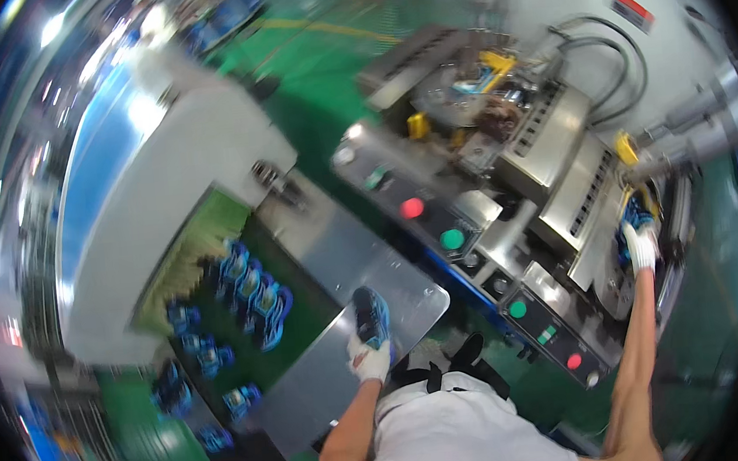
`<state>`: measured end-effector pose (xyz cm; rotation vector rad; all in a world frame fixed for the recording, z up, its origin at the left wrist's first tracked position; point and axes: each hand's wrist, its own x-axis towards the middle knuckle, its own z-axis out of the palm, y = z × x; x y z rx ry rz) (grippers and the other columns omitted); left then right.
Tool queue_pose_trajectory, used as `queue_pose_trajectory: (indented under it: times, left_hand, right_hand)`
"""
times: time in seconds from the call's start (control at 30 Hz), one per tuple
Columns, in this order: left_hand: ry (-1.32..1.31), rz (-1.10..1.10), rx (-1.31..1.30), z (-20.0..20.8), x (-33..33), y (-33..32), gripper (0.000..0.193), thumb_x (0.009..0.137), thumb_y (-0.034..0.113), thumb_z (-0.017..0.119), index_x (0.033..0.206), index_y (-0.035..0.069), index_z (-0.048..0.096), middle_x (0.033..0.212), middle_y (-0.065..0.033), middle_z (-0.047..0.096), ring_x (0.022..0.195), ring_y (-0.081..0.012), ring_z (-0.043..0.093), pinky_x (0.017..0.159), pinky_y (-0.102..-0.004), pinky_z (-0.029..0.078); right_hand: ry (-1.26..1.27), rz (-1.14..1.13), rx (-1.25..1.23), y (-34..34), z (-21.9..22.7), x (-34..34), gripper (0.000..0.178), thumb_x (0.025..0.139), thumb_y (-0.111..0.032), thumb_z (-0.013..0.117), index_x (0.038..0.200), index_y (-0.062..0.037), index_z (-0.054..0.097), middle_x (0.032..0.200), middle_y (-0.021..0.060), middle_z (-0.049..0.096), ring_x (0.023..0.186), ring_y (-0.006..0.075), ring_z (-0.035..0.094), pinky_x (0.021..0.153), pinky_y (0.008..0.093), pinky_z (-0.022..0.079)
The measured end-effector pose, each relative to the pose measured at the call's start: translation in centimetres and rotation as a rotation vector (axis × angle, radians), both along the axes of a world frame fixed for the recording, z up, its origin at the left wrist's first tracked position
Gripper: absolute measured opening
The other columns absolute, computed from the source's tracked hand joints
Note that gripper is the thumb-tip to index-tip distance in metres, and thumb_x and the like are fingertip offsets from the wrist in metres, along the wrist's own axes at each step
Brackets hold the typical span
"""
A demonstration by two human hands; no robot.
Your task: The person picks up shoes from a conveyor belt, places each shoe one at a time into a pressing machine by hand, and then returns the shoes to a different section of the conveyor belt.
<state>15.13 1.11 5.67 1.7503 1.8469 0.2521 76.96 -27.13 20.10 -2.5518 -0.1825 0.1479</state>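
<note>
My left hand [369, 359], in a white glove, grips the near end of a dark shoe [370, 314] with bright blue edging. That shoe is over the corner of a metal table [304, 385]. Far to the right, my right hand [642, 246], also gloved in white, is closed around part of a dark-and-blue shoe [644, 205] at the machine's right-hand station. Its fingers are partly blurred, and the machine and hand hide some of that shoe.
Several blue shoes [256, 297] stand on a green conveyor belt [293, 320] leaving a pale housing [161, 161]. The machine [547, 153] has metal blocks, yellow clamps [495, 66] and a control panel with red and green buttons [451, 239]. Grey hoses [609, 60] hang behind it.
</note>
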Motion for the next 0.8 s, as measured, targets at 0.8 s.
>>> queue_pose_trajectory:
  times: [0.8]
  left_hand:
    - [-0.030, -0.103, 0.115, -8.7, -25.9, 27.5, 0.082, 0.061, 0.044, 0.095, 0.128, 0.008, 0.063, 0.130, -0.0180, 0.065, 0.126, -0.0399, 0.056, 0.108, -0.0531, 0.045]
  right_hand:
    - [0.433, 0.501, -0.464, 14.7, -1.8, -50.6, 0.092, 0.083, -0.037, 0.082, 0.158, -0.0009, 0.041, 0.156, 0.0235, 0.052, 0.145, 0.0371, 0.050, 0.121, 0.0415, 0.038]
